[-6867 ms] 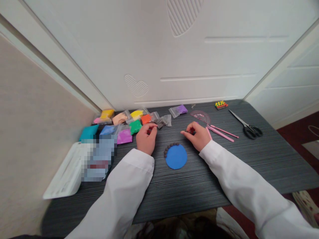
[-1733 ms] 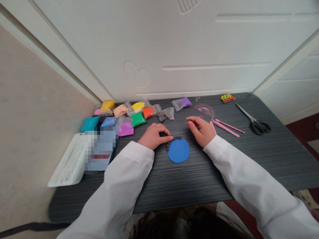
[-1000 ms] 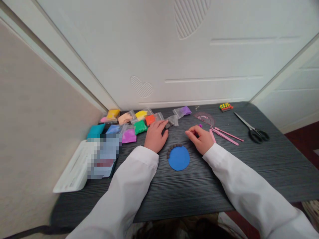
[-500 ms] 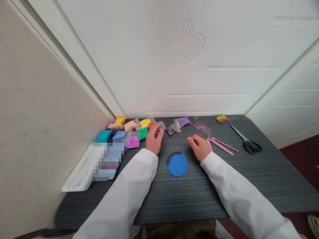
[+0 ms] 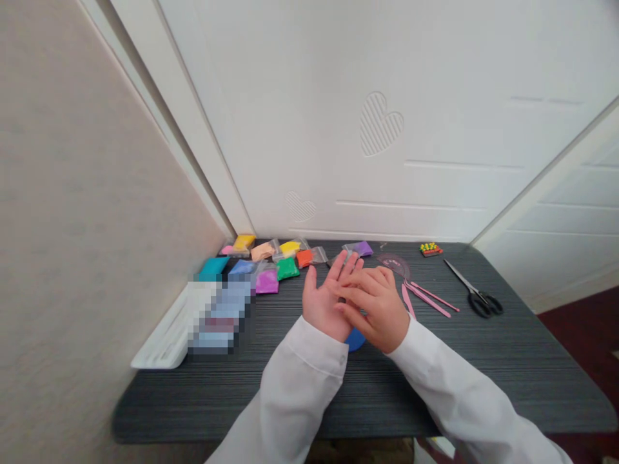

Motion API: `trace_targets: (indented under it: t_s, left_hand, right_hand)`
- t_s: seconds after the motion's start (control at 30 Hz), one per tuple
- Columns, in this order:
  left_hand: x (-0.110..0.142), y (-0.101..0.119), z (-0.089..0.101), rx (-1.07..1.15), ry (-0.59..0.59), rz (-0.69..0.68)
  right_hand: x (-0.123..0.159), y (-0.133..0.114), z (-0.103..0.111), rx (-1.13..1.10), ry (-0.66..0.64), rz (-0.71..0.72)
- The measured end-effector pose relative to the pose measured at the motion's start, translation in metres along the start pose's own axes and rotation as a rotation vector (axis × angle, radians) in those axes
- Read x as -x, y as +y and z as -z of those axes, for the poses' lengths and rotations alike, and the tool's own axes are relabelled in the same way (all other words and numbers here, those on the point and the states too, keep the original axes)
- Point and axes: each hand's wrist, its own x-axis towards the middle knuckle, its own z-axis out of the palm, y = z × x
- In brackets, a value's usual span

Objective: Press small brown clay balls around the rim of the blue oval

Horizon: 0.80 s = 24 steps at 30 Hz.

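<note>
My left hand (image 5: 323, 310) is turned palm up above the table, thumb and fingers stretched out. Over its palm comes my right hand (image 5: 382, 312), its fingers bent and their tips close to or touching the palm. Whatever small thing may lie under those fingertips is hidden. Below both hands a blue disc (image 5: 356, 341) lies on the table, mostly covered by them. Pink modelling tools (image 5: 428, 300) rest just right of my right hand, beside a clear protractor (image 5: 394, 263).
Small bags of coloured clay, among them a green one (image 5: 287, 268) and a magenta one (image 5: 267, 281), line the back left. A white tray (image 5: 164, 341) stands at left by a blurred-out object. Scissors (image 5: 476, 293) and a small yellow-and-red piece (image 5: 430, 249) lie at right.
My left hand has moved right and turned palm up. My right hand has come left over it. Together they now cover most of the blue disc and its row of dark balls.
</note>
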Motion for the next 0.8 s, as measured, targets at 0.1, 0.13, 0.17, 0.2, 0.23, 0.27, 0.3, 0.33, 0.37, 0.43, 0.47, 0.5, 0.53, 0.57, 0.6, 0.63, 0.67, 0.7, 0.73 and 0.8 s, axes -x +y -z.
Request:
trace_targets:
  t_s: [0.1, 0.13, 0.17, 0.2, 0.23, 0.27, 0.3, 0.33, 0.37, 0.43, 0.47, 0.5, 0.53, 0.57, 0.6, 0.63, 0.67, 0.7, 0.73, 0.8]
  left_hand:
    - [0.004, -0.001, 0.001, 0.032, -0.029, -0.005]
    - [0.005, -0.001, 0.002, 0.037, -0.037, -0.01]
    - [0.006, -0.001, 0.003, 0.043, -0.045, -0.015]
    - [0.007, -0.001, 0.003, 0.05, -0.053, -0.022]
    - [0.007, -0.001, 0.003, 0.06, -0.062, -0.03]
    - [0.008, -0.002, 0.003, 0.07, -0.069, -0.035]
    - [0.009, -0.002, 0.002, 0.079, -0.076, -0.037]
    - [0.009, -0.001, 0.001, 0.085, -0.08, -0.036]
    - [0.009, -0.001, 0.0, 0.087, -0.083, -0.036]
    - [0.008, 0.002, -0.005, 0.077, -0.084, -0.047]
    - [0.007, 0.004, -0.007, 0.063, -0.082, -0.061]
    - [0.006, 0.008, -0.011, 0.045, -0.078, -0.079]
    - [0.003, 0.011, -0.014, 0.022, -0.074, -0.099]
    - [0.001, 0.015, -0.017, -0.004, -0.07, -0.12]
    - [-0.002, 0.019, -0.021, -0.031, -0.067, -0.137]
    - [-0.004, 0.021, -0.025, -0.059, -0.067, -0.149]
    - [-0.006, 0.022, -0.029, -0.086, -0.069, -0.156]
    - [-0.008, 0.022, -0.032, -0.114, -0.074, -0.153]
    - [-0.01, 0.02, -0.036, -0.147, -0.083, -0.141]
    - [-0.012, 0.013, -0.042, -0.232, -0.128, -0.122]
  right_hand:
    - [0.008, -0.004, 0.004, -0.032, -0.036, 0.016]
    - [0.011, -0.004, 0.005, -0.057, -0.027, 0.018]
    - [0.014, -0.005, 0.007, -0.097, -0.004, 0.016]
    - [0.016, -0.006, 0.009, -0.153, 0.036, 0.005]
    - [0.018, -0.006, 0.011, -0.223, 0.095, -0.018]
    - [0.017, -0.006, 0.013, -0.305, 0.181, -0.056]
    - [0.016, -0.005, 0.014, -0.398, 0.287, -0.108]
    - [0.012, -0.004, 0.015, -0.5, 0.409, -0.173]
    - [0.006, -0.002, 0.016, -0.616, 0.528, -0.244]
    - [-0.008, 0.005, 0.017, -0.878, 0.684, -0.379]
    - [-0.016, 0.009, 0.016, -1.002, 0.698, -0.433]
    - [-0.023, 0.012, 0.016, -1.096, 0.673, -0.472]
    - [-0.03, 0.014, 0.016, -1.148, 0.638, -0.491]
    - [-0.035, 0.015, 0.015, -1.144, 0.607, -0.487]
    - [-0.039, 0.013, 0.015, -1.082, 0.591, -0.461]
    - [-0.042, 0.01, 0.014, -0.975, 0.585, -0.412]
    - [-0.044, 0.006, 0.014, -0.838, 0.578, -0.344]
    - [-0.045, 0.001, 0.014, -0.688, 0.555, -0.269]
    - [-0.045, -0.004, 0.013, -0.542, 0.509, -0.196]
    - [-0.047, -0.012, 0.012, -0.298, 0.395, -0.081]
